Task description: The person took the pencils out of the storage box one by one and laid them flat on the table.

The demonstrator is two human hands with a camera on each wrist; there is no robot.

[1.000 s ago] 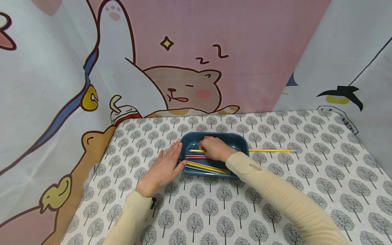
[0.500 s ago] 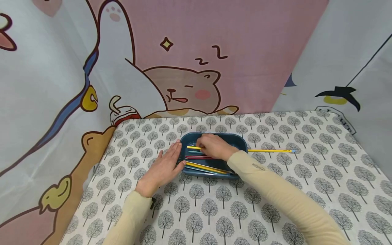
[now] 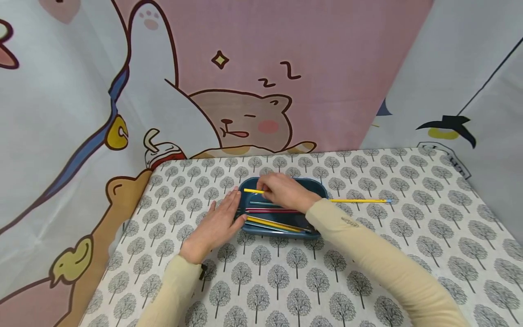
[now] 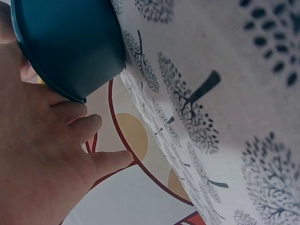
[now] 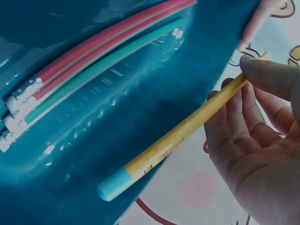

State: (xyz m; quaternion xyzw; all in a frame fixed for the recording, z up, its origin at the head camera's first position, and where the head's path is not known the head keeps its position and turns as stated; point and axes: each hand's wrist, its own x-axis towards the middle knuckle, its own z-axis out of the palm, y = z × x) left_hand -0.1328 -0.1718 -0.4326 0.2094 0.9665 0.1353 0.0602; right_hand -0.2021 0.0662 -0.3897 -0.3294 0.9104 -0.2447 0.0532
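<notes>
My right hand (image 3: 282, 188) pinches a yellow pencil (image 5: 187, 126) between thumb and fingers, over the back left part of a dark blue tray (image 3: 316, 185). The pencil's blue end shows in the right wrist view; in the head view only its other end sticks out past the fingers. Against the tray's left side rests my left hand (image 3: 216, 229), fingers extended, seen also in the left wrist view touching the tray's wall (image 4: 79, 42). Inside the tray lie red pencils (image 3: 271, 210), a green pencil (image 5: 93, 70), and yellow pencils (image 3: 273, 224) along the front.
Another yellow pencil (image 3: 359, 200) with a blue end lies to the right of the tray, on the tree-print tablecloth (image 3: 261, 277). Behind the table hangs a cartoon-printed curtain (image 3: 335, 81).
My right hand has lifted the yellow pencil and carried it slightly left and back, uncovering more of the green and red pencils. My left hand has stayed at the tray.
</notes>
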